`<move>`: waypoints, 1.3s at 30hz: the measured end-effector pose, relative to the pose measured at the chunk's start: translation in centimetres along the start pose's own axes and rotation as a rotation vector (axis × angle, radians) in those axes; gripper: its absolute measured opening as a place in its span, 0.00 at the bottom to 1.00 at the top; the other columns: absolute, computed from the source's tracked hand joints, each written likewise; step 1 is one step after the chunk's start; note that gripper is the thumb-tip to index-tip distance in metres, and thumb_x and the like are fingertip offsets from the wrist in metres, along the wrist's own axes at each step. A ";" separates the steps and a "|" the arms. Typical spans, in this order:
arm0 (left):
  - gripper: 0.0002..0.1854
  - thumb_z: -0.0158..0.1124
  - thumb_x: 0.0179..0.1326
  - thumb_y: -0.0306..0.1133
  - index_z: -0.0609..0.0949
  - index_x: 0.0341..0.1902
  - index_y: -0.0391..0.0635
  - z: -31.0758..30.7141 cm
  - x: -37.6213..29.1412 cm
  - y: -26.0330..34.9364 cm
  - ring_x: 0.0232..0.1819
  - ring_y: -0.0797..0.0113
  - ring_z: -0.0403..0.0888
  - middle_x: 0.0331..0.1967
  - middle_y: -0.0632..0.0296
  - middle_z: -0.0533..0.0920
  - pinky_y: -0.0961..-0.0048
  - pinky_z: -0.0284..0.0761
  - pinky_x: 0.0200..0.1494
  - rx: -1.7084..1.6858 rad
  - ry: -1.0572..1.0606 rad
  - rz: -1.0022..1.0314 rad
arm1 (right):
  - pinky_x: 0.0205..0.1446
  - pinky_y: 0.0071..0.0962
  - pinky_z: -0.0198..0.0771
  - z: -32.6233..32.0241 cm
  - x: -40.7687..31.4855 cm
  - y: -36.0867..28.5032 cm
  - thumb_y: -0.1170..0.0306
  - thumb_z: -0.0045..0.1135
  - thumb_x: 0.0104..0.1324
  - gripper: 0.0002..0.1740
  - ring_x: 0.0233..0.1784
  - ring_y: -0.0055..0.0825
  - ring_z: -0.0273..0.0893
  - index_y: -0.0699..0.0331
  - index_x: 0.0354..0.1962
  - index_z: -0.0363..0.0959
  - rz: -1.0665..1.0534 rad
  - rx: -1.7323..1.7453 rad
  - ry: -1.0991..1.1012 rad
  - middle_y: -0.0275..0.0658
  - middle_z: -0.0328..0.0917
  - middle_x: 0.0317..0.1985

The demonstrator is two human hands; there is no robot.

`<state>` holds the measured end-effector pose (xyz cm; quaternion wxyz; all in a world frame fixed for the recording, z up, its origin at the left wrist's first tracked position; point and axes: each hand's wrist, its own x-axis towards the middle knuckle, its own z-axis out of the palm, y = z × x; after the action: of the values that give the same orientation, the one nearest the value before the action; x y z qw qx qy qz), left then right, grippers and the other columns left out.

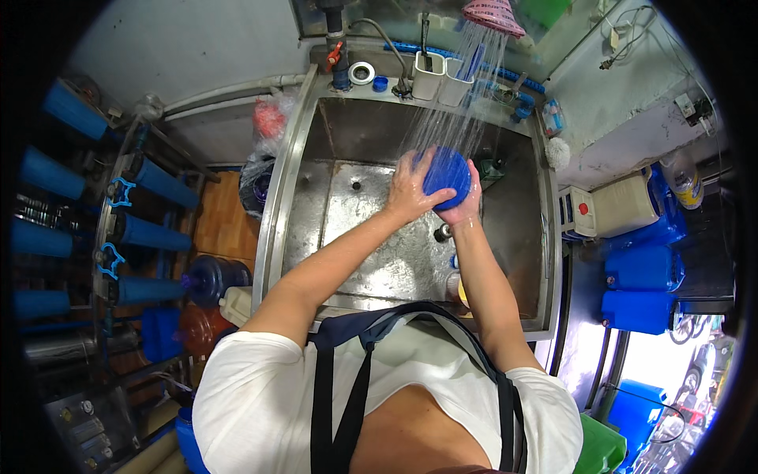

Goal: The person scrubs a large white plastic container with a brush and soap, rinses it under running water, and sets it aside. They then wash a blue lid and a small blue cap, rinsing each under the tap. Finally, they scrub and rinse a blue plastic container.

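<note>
Both hands hold a round blue plastic piece, possibly a large lid, over a stainless steel sink. My left hand grips its left side, thumb lying across the front and fingers over the far edge. From the right and below, my right hand supports it. Water runs onto the piece and the hands from a spout wrapped in pink printed plastic. Both hands are wet. What the underside of the blue piece looks like is hidden.
Beyond the sink's back ledge stand white plastic holders with tools and a pipe valve with a red handle. A dark green bottle leans by the right wall. Blue jerrycans stand right; blue filter housings line the left.
</note>
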<state>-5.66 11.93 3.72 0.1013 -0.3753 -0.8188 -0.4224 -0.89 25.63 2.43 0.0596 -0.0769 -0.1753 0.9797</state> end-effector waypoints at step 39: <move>0.55 0.79 0.30 0.56 0.71 0.66 0.43 -4.6 -0.8 -3.5 0.61 0.46 0.69 0.60 0.44 0.68 0.58 0.67 0.63 -0.212 -0.010 -0.174 | 0.67 0.45 0.65 -0.4 1.6 6.4 0.42 0.34 0.71 0.35 0.61 0.42 0.72 0.60 0.60 0.67 0.167 0.013 -0.035 0.44 0.73 0.58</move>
<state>-8.26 6.73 4.05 0.0200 -0.3134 -0.7995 -0.5121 -2.99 20.05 -0.35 -0.0250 -0.0739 -0.1630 0.9835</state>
